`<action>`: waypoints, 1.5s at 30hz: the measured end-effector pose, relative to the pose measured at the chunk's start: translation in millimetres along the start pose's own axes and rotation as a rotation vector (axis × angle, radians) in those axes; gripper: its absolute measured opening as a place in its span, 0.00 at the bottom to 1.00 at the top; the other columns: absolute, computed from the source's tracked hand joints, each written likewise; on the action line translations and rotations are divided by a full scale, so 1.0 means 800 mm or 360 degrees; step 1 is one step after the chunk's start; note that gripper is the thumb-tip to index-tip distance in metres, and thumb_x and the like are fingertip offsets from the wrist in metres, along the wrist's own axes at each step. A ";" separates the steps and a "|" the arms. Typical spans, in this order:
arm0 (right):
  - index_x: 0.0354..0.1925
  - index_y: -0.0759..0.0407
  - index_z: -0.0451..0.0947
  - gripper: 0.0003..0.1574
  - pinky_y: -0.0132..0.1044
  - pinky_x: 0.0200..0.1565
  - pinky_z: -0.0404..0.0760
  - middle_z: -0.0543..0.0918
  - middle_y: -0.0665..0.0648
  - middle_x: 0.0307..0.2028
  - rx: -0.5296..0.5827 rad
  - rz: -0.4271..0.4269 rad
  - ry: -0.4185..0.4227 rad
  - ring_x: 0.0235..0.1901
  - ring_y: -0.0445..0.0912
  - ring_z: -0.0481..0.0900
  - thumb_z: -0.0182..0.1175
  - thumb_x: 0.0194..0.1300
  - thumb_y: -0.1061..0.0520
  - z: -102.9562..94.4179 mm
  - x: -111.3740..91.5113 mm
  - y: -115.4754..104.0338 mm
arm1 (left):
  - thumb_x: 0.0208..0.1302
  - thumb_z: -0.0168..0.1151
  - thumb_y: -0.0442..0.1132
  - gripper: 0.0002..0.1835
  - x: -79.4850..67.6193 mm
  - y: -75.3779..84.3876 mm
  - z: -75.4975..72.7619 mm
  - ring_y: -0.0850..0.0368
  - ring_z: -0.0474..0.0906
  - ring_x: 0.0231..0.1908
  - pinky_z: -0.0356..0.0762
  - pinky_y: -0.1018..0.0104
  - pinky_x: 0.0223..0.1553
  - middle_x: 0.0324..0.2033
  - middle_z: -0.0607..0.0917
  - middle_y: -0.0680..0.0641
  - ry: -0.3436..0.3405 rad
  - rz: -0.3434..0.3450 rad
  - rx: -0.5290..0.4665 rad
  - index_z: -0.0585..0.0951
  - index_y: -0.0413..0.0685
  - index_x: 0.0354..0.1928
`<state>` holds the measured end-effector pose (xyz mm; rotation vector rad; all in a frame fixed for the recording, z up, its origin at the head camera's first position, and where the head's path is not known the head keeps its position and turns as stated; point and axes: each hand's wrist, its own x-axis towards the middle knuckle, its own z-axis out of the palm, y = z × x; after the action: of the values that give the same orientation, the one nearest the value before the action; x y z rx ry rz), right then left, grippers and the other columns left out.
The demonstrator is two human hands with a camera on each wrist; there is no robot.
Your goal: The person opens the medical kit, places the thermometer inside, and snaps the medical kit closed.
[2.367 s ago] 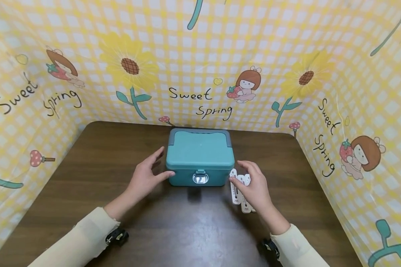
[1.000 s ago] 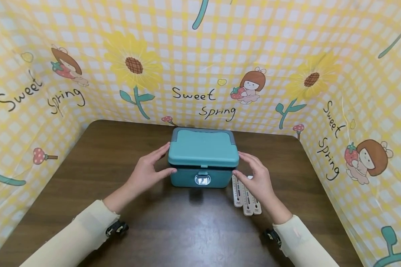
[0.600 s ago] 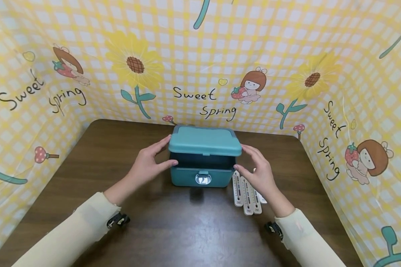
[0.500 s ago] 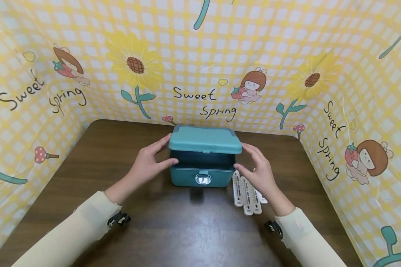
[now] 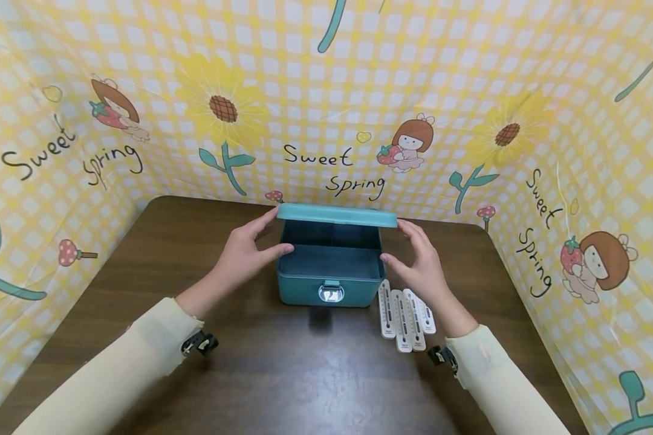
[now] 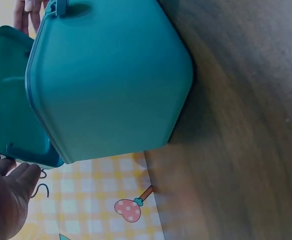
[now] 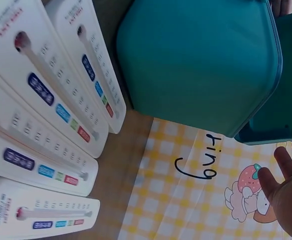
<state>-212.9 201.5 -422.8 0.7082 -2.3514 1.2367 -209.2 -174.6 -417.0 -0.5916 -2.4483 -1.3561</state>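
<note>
- The lid (image 5: 337,215) of the teal box (image 5: 305,290) was seen raised and tilted back, almost edge-on in the head view, whereas 2.4 s earlier it was laid flat over the box, and 1.0 s earlier it was parted from the rim by only a narrow gap
- More of the dark interior was exposed than at 0.5 s earlier, when its front part was hidden behind the front wall
- The left hand (image 5: 245,251) had been moved upward with the lid; its fingertips were rested on the lid's left edge, its thumb was held apart from them, and the hand was neither clenched nor withdrawn
- The right hand (image 5: 421,266) had been raised likewise on the other side; its extended fingers were set against the lid's right edge, with the thumb spread below, and whether the lid was touched by either thumb could not be told
- The box itself was left standing upright near the back of the table (image 5: 326,374), its latch (image 5: 331,292) faced to the front as before
- Four white thermometers (image 5: 404,323) were shown side by side on the table, just beside the box's right front corner; they had been partly covered by the right hand 2.4 s earlier and were now more fully revealed
</note>
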 end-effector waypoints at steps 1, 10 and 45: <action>0.74 0.59 0.66 0.48 0.56 0.68 0.71 0.72 0.59 0.70 -0.0007 -0.0002 -0.0001 0.68 0.56 0.71 0.75 0.59 0.64 0.000 0.002 0.000 | 0.60 0.77 0.48 0.45 0.002 0.001 -0.001 0.43 0.78 0.64 0.78 0.45 0.62 0.71 0.74 0.45 -0.0002 -0.0013 -0.0001 0.67 0.55 0.77; 0.76 0.59 0.63 0.49 0.56 0.71 0.68 0.71 0.59 0.70 -0.0029 0.0004 -0.0007 0.69 0.56 0.70 0.74 0.62 0.61 -0.001 0.017 0.006 | 0.62 0.76 0.48 0.45 0.018 0.004 -0.004 0.38 0.77 0.64 0.77 0.42 0.62 0.67 0.78 0.39 -0.0025 -0.0032 -0.0024 0.65 0.53 0.78; 0.81 0.35 0.52 0.56 0.59 0.74 0.63 0.65 0.52 0.77 -0.0011 0.0272 -0.0198 0.74 0.53 0.64 0.72 0.66 0.52 0.019 0.057 0.045 | 0.61 0.74 0.57 0.54 0.055 -0.038 -0.006 0.39 0.60 0.76 0.60 0.41 0.75 0.80 0.55 0.53 -0.0334 -0.0293 0.0090 0.49 0.71 0.82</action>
<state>-272.0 194.5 -429.3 0.6083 -2.5625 1.2876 -261.9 -183.7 -418.4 -0.5302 -2.7596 -1.3467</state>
